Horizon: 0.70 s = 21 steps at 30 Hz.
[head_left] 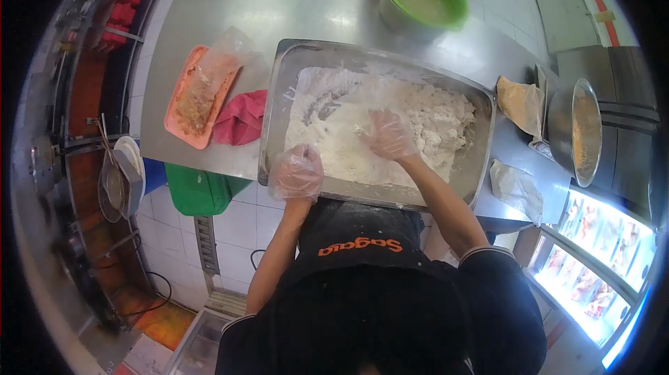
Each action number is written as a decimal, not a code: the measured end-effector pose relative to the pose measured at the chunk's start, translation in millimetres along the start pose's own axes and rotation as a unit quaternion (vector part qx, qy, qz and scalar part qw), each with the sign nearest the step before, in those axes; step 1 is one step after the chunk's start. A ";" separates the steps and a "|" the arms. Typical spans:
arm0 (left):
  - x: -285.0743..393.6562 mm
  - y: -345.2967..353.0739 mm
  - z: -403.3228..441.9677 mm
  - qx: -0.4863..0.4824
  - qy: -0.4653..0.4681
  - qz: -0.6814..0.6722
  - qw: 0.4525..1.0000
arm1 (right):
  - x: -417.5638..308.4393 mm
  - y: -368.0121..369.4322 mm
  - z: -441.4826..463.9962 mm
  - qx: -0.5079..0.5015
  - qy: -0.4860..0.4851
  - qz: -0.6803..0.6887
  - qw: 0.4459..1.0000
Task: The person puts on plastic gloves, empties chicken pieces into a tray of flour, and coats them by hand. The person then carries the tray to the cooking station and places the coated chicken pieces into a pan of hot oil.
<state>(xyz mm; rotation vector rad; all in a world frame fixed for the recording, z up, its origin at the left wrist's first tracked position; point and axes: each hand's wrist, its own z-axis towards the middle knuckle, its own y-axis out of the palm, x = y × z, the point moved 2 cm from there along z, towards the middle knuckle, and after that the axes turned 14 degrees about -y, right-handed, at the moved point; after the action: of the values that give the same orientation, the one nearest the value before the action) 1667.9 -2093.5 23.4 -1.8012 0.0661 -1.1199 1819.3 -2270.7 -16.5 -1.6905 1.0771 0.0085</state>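
A large metal tray (484,145) holds white flour (341,142), with lumpy flour-coated pieces (439,121) heaped at its right side. Both hands wear clear plastic gloves. My left hand (296,169) is curled at the tray's near left edge, its fingers pressed together; what it may hold is hidden. My right hand (387,137) lies in the flour near the tray's middle, left of the lumpy pieces, fingers spread and holding nothing that shows.
Left of the tray are a pink tray (172,114) with a plastic bag and a red cloth (240,119). A green basket (454,9) stands behind. A paper bag (519,103), a metal bowl (585,131) and a plastic bag (516,187) are at the right.
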 end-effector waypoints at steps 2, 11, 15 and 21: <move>-0.1 0.0 1.6 -0.005 0.009 0.021 1.000 | -5.0 27.1 -8.2 0.074 0.006 -0.086 0.993; -2.6 4.3 0.1 -0.006 0.002 0.000 1.000 | -37.0 57.0 17.5 -0.180 -0.036 0.208 0.961; 1.9 0.5 1.2 -0.002 -0.018 0.011 1.000 | -52.7 -1.0 7.5 -0.082 0.104 0.494 0.859; -1.6 -1.0 0.6 0.007 -0.005 0.042 0.999 | 28.9 0.6 18.6 0.036 0.082 0.478 0.874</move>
<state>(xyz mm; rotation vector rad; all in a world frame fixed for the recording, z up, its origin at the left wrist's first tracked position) 1667.0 -2091.8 23.0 -1.7742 0.1265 -1.0496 1844.9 -2274.9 -39.0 -0.9495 1.9220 0.4578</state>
